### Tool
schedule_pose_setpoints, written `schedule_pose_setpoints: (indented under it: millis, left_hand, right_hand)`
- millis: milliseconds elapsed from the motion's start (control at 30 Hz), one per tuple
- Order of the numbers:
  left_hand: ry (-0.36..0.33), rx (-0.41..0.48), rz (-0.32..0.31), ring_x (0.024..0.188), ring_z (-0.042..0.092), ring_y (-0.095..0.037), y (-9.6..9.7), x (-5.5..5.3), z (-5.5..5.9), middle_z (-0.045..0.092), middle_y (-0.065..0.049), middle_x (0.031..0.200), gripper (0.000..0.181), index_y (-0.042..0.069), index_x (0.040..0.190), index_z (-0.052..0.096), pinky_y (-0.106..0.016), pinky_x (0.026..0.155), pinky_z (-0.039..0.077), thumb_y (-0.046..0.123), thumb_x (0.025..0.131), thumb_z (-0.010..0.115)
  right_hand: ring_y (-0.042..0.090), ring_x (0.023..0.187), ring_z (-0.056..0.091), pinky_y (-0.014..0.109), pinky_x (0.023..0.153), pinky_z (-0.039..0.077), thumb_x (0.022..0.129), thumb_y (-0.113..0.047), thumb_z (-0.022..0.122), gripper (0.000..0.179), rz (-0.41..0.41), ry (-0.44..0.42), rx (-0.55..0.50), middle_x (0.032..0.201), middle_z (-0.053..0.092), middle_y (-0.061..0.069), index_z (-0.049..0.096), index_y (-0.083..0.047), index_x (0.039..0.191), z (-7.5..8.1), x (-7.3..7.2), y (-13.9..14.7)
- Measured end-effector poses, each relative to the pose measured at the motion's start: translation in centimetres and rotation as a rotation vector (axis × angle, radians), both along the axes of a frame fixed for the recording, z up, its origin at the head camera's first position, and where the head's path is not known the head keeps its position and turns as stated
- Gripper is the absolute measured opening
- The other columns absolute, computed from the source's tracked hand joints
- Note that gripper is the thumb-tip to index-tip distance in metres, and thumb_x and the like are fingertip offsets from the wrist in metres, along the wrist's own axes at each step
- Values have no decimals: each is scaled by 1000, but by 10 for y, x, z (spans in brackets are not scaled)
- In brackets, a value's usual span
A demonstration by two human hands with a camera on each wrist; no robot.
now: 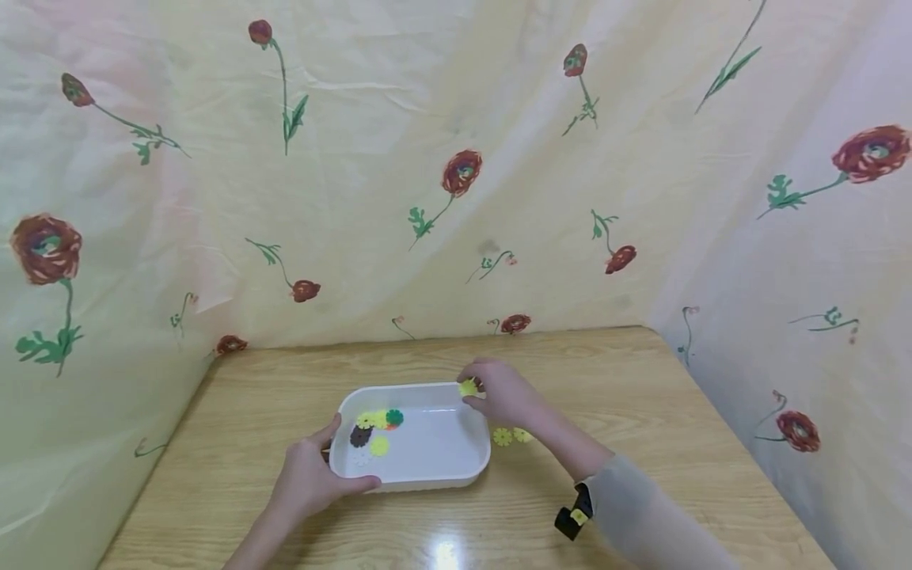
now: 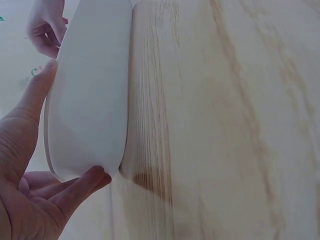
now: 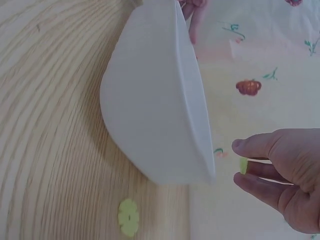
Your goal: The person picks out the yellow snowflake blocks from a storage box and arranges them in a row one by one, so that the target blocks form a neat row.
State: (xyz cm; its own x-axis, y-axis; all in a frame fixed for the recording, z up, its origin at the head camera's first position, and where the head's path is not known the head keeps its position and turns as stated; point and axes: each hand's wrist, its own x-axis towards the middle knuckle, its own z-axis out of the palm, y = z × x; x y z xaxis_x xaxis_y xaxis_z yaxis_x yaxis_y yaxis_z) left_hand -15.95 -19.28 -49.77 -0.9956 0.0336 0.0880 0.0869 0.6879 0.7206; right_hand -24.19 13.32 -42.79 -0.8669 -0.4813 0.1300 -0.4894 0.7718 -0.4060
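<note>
A white plastic tray [image 1: 427, 451] sits on the wooden table, its left end gripped by my left hand [image 1: 308, 476]. The thumb lies along the front rim, with fingers against the end wall; the left wrist view shows this hand [image 2: 35, 185] on the tray's outside. Over the tray's back right corner, my right hand [image 1: 502, 392] pinches a yellow flower-shaped disc [image 1: 467, 388] between thumb and fingers. The right wrist view shows that disc [image 3: 243, 165] edge-on. Inside the tray's left part lie yellow discs [image 1: 380, 446], a dark brown one [image 1: 360, 436], a green one [image 1: 395, 417] and pale ones [image 1: 362, 457].
Two yellow discs, one [image 1: 502, 437] left of the other [image 1: 523, 435], lie on the table [image 1: 613, 372] just right of the tray, below my right forearm. A flowered cloth [image 1: 370, 190] hangs behind the table and at both sides.
</note>
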Motion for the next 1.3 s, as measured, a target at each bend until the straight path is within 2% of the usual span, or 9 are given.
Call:
schedule_pose_setpoints:
  millis: [200, 467, 667, 833, 1000, 1300]
  left_hand:
    - [8, -40, 6, 105, 77, -26, 0, 0, -2, 71, -30, 133, 131, -10, 152, 48, -33, 82, 63, 54, 53, 105]
    - [8, -24, -2, 106, 77, -28, 1, -1, -3, 68, -30, 137, 130, -9, 153, 48, -34, 84, 64, 52, 53, 105]
    - [11, -30, 3, 105, 77, -27, 0, 0, -2, 70, -29, 135, 131, -9, 153, 48, -33, 83, 63, 54, 53, 105]
    - [21, -33, 1, 102, 77, -25, 0, 0, -2, 72, -28, 132, 132, -10, 152, 48, -31, 80, 62, 55, 52, 105]
    - [14, -19, -2, 103, 77, -25, 1, 0, -3, 70, -28, 135, 132, -10, 152, 48, -27, 79, 61, 54, 52, 105]
    - [10, -30, 7, 106, 77, -27, 1, 1, -1, 69, -29, 136, 130, -8, 153, 48, -33, 83, 63, 54, 53, 105]
  right_hand:
    - [24, 100, 73, 35, 84, 63, 93, -12, 82, 26, -27, -10, -2, 117, 76, 10, 77, -5, 119, -3, -3, 14]
    - [24, 95, 74, 30, 78, 64, 91, -9, 84, 26, -17, 45, -19, 117, 77, 14, 78, -2, 115, -5, -9, 34]
    - [29, 94, 75, 29, 77, 64, 90, -8, 84, 26, -10, 51, -39, 114, 77, 16, 78, 0, 114, -10, -10, 43]
    - [24, 93, 75, 29, 77, 63, 89, -9, 85, 25, -34, 61, -19, 111, 77, 13, 78, -2, 113, -11, -9, 48]
    - [23, 93, 74, 34, 79, 63, 90, -9, 84, 26, -70, 37, -5, 112, 77, 12, 78, -2, 114, -13, -9, 59]
    - [23, 88, 73, 35, 78, 63, 88, -7, 85, 25, -70, 56, -9, 107, 78, 14, 78, 2, 111, -18, -10, 74]
